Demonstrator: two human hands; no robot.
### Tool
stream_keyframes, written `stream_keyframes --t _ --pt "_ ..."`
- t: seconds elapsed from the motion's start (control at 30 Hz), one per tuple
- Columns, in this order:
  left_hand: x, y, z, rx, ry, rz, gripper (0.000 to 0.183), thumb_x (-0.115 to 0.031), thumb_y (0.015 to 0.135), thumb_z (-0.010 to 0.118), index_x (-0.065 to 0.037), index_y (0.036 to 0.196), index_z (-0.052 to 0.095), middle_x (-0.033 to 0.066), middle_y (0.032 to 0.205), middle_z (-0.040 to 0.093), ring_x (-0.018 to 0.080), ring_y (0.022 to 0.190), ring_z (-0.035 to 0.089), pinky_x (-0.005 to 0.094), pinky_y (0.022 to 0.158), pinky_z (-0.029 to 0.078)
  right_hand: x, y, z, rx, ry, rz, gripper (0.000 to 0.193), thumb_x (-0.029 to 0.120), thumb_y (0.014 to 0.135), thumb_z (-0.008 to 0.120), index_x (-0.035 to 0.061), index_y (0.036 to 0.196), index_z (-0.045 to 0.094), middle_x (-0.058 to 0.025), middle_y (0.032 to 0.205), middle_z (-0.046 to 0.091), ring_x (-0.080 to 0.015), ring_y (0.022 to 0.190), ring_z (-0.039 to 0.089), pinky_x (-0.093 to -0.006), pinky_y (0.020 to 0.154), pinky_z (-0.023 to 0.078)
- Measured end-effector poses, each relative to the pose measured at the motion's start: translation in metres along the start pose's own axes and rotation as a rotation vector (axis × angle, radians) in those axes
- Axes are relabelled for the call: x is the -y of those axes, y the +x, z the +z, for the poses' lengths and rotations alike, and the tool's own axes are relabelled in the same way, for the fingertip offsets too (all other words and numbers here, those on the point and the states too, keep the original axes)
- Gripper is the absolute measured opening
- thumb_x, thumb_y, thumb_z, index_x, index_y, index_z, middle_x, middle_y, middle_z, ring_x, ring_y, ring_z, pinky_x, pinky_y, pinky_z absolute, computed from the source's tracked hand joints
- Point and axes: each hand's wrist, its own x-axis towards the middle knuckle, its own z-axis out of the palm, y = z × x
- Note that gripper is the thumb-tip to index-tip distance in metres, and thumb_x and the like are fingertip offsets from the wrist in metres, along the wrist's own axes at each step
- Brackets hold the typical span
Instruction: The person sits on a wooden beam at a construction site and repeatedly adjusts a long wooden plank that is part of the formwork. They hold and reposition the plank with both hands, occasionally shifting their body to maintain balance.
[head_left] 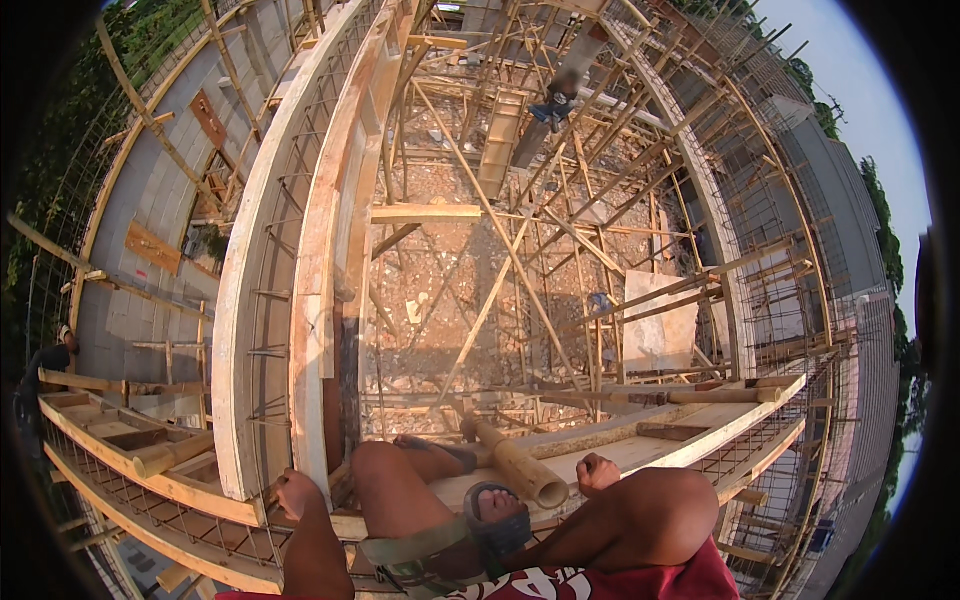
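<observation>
My left hand (295, 493) is closed at the near end of the long beam formwork, right beside its inner board (312, 400); what its curled fingers hold, if anything, is hidden. My right hand (597, 473) is closed too, low over the wooden formwork by my bent right knee, with its contents too small to make out. Between my knees and the right hand lies a thick bamboo pole (520, 465), its hollow end toward me. A sandaled foot (497, 507) rests on the boards near that end.
Steel rebar (268, 350) runs inside the long formwork. Far below lies rubble-strewn ground (450, 290), crossed by diagonal props (510, 260). Another person (555, 105) is up among the far scaffolding. A wooden formwork edge (740, 415) stretches right; a block wall (150, 230) stands left.
</observation>
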Motion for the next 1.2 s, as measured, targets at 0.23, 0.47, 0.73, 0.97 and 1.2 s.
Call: stream_keyframes --t 0.23,0.47,0.73,0.97,1.2 --pt "0.000 0.001 0.001 -0.009 0.007 0.007 0.053 -0.042 0.097 0.037 -0.012 0.126 0.070 0.0160 0.126 0.070 0.0367 0.118 0.063 0.0554 0.104 0.040 -0.001 0.000 0.002 -0.024 -0.009 -0.015 0.024 0.030 0.087 0.065 0.0073 0.088 0.073 -0.0198 0.084 0.073 -0.0409 0.080 0.071 -0.0510 0.077 0.056" --pt "0.003 0.002 -0.001 0.029 -0.019 0.037 0.054 -0.042 0.098 0.037 -0.009 0.127 0.068 0.0204 0.130 0.065 0.0406 0.123 0.060 0.0599 0.101 0.042 -0.001 0.000 0.000 -0.017 0.008 -0.039 0.024 0.030 0.087 0.065 0.0071 0.088 0.073 -0.0200 0.082 0.072 -0.0416 0.079 0.070 -0.0516 0.075 0.055" --pt "0.008 0.010 0.006 0.034 -0.016 0.020 0.053 -0.044 0.098 0.038 -0.011 0.127 0.068 0.0195 0.130 0.066 0.0410 0.121 0.061 0.0593 0.101 0.042 -0.006 0.001 0.005 -0.016 -0.001 -0.025 0.024 0.031 0.087 0.065 0.0080 0.088 0.073 -0.0190 0.082 0.072 -0.0411 0.080 0.070 -0.0510 0.077 0.056" --pt "0.008 0.013 0.010 0.016 -0.049 0.006 0.053 -0.044 0.097 0.040 -0.012 0.129 0.067 0.0190 0.129 0.067 0.0408 0.121 0.061 0.0591 0.102 0.042 -0.003 0.001 0.007 -0.042 -0.004 0.023 0.025 0.032 0.086 0.065 0.0085 0.088 0.074 -0.0183 0.084 0.073 -0.0396 0.082 0.071 -0.0493 0.079 0.056" --pt "0.005 0.006 0.007 0.011 -0.037 0.001 0.052 -0.042 0.097 0.038 -0.012 0.126 0.069 0.0172 0.127 0.068 0.0387 0.118 0.063 0.0569 0.102 0.042 0.006 0.001 -0.002 -0.006 -0.003 0.047 0.025 0.032 0.086 0.065 0.0085 0.088 0.075 -0.0181 0.084 0.073 -0.0395 0.081 0.071 -0.0487 0.078 0.056"
